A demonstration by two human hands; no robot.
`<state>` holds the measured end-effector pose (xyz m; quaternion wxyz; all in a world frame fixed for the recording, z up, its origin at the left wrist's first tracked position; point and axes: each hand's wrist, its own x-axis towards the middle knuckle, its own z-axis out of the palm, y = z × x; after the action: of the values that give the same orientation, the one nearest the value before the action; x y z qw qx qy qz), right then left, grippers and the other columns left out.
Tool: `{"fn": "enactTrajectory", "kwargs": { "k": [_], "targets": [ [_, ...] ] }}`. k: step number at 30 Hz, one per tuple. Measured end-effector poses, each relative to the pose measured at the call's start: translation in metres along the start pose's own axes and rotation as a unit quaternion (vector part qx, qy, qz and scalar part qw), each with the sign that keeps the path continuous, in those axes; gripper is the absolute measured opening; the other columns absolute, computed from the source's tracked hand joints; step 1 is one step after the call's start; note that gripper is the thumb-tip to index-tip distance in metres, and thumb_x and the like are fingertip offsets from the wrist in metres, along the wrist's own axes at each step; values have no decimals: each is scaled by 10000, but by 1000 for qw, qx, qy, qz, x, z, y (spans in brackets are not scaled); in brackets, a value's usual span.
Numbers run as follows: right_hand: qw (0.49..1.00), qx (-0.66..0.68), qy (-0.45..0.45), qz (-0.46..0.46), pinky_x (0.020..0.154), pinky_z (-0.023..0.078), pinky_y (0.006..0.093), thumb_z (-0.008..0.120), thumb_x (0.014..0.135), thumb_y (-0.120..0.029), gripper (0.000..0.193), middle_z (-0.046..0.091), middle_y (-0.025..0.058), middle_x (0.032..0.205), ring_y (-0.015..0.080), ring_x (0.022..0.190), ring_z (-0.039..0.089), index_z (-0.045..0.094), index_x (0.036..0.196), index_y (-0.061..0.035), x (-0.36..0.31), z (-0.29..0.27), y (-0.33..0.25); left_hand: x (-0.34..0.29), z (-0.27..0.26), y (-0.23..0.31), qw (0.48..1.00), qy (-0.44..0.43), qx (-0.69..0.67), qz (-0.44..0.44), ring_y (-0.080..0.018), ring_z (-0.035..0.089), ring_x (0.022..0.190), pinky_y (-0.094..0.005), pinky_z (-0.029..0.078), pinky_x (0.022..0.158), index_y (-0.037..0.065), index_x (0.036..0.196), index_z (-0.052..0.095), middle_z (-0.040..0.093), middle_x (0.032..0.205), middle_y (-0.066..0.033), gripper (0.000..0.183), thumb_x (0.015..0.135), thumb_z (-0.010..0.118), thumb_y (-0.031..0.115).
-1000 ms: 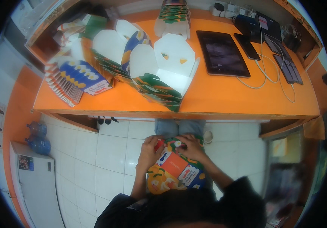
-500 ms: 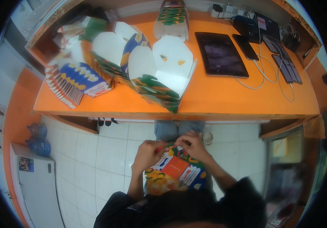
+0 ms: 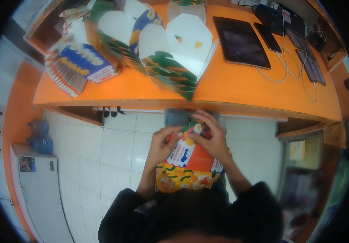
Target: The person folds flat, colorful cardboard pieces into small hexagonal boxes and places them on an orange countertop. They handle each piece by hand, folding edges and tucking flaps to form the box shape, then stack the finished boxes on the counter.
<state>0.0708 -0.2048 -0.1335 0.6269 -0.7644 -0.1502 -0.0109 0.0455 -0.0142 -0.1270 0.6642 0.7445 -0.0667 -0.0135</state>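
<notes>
- While several open boxes [image 3: 166,69] sit nested in one another on the orange table [image 3: 239,91], the topmost shows its white inner walls and a raised flap with two cut-outs.
- Behind them to the left, a second stack of boxes [image 3: 114,28] also stands open, white inside.
- Farther left, blue-and-white cartons [image 3: 87,62] lie fanned in an overlapping row.
- At the back, another stack of boxes [image 3: 186,10] is cut off by the upper edge.
- Lower down, a dark shape covers the near end of a colourful carton [image 3: 200,158]; how that end is folded cannot be seen.
- This carton lies over the person's lap, in front of the table, between the two hands.
- The left hand [image 3: 161,142] has its fingers bent at the carton's far left corner, thumb near forefinger; whether they pinch the card is hard to tell.
- The right hand [image 3: 214,139] is spread over the far right part, thumb and forefinger apart, the carton's printed far end showing between them.
</notes>
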Motion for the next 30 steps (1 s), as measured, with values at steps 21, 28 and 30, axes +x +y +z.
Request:
{"fn": "enactTrajectory", "kwargs": {
  "k": [21, 28, 30],
  "targets": [
    [993, 45, -73, 81, 672, 470, 287, 567, 935, -186, 298, 634, 151, 851, 177, 746, 603, 594, 1116, 49, -34, -5, -29, 4, 22, 12, 981, 7, 104, 162, -220, 578, 835, -306, 441, 757, 19, 1040, 550, 585, 863, -115, 228, 837, 645, 59],
    [996, -25, -83, 28, 547, 446, 297, 528, 945, -164, 194, 583, 162, 689, 256, 581, 591, 590, 951, 19, -18, -17, -34, -3, 26, 33, 982, 53, 168, 68, -135, 633, 806, -209, 472, 648, 4, 1187, 402, 616, 835, -108, 491, 804, 708, 21],
    [999, -18, -48, 8, 505, 426, 297, 521, 951, -169, 174, 557, 150, 635, 244, 526, 578, 573, 934, -4, -12, -20, -35, -3, 27, 37, 987, 65, 127, 77, -156, 636, 861, -215, 498, 663, 28, 1235, 354, 615, 904, -126, 573, 792, 718, 15]
  ]
}}
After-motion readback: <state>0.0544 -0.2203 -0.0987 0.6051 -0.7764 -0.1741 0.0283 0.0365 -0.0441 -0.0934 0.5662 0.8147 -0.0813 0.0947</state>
